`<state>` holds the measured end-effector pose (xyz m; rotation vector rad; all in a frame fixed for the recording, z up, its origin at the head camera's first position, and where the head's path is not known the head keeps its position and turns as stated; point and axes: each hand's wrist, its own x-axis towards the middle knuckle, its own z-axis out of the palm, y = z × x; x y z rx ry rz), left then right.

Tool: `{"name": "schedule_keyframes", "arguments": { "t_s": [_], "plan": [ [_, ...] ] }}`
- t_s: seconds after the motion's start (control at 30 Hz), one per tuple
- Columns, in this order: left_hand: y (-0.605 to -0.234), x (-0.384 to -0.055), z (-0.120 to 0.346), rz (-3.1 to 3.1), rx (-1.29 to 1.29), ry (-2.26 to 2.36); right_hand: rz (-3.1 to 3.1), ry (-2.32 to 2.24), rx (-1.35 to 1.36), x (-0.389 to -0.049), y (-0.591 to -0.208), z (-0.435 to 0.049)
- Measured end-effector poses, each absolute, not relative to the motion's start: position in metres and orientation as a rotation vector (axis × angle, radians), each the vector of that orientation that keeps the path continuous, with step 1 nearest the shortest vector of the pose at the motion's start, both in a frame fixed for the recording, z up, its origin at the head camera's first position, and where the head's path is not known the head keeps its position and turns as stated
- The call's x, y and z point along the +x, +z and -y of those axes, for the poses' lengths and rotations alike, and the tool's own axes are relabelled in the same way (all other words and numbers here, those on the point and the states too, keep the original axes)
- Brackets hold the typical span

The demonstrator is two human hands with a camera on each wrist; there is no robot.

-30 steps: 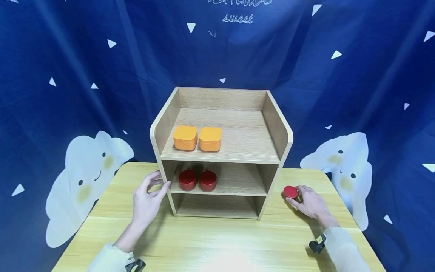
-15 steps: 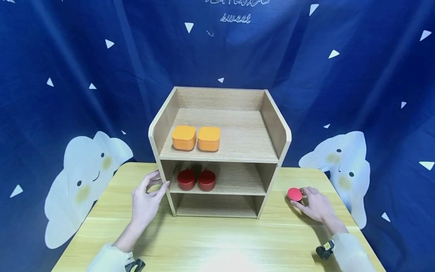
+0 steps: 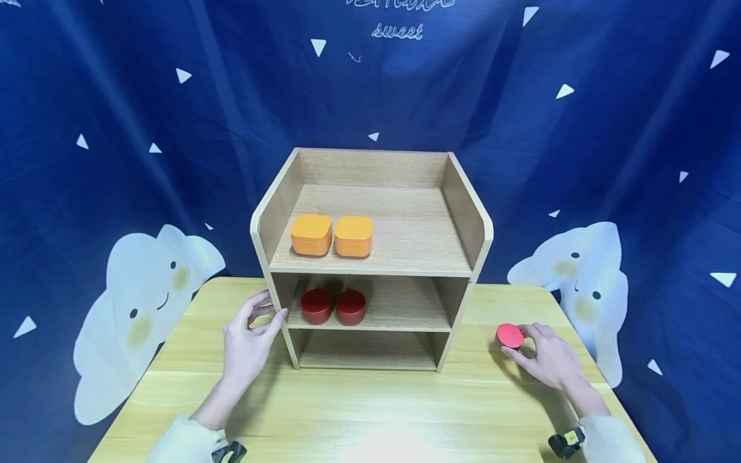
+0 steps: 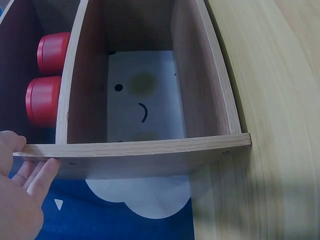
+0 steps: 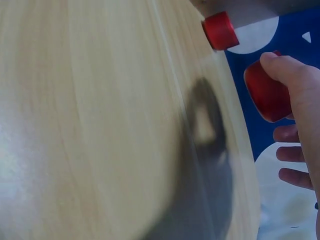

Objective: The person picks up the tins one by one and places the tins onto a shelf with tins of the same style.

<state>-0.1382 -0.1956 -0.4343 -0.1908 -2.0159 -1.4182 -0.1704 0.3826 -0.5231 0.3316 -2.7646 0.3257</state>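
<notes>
My right hand (image 3: 552,360) pinches a round red tin (image 3: 509,336) between thumb and fingers, to the right of the wooden shelf (image 3: 370,270). In the right wrist view this tin (image 5: 267,92) is held by its side, while the other fingers (image 5: 292,154) are spread apart from it. With thumb and fingertips, my left hand (image 3: 247,341) grips the front edge of the shelf's left side panel. On the middle level stand two red tins (image 3: 316,306) side by side at the left. Another red tin (image 5: 220,31) shows near the shelf in the right wrist view; the head view does not show it clearly.
Two orange lidded boxes, a left one (image 3: 311,235) and a right one (image 3: 354,236), sit on the top level towards the left. The shelf stands on a light wooden table (image 3: 347,411), before a blue curtain (image 3: 370,77) with cloud prints.
My right hand has carried the red tin right and slightly towards me, away from the shelf. The left hand stays on the side panel. The head view has shifted a little.
</notes>
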Motion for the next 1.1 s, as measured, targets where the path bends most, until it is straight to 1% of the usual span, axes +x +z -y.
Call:
{"name": "schedule_keyframes", "arguments": {
  "t_s": [0.47,1.1],
  "plan": [
    [-0.434,-0.137,0.197,2.039,-0.189,-1.410,2.624,0.328,0.400,-0.146,-0.512,-0.369],
    [-0.433,-0.136,0.196,2.047,-0.164,-1.407,2.471,0.289,0.501,-0.113,-0.488,-0.337]
  ]
}}
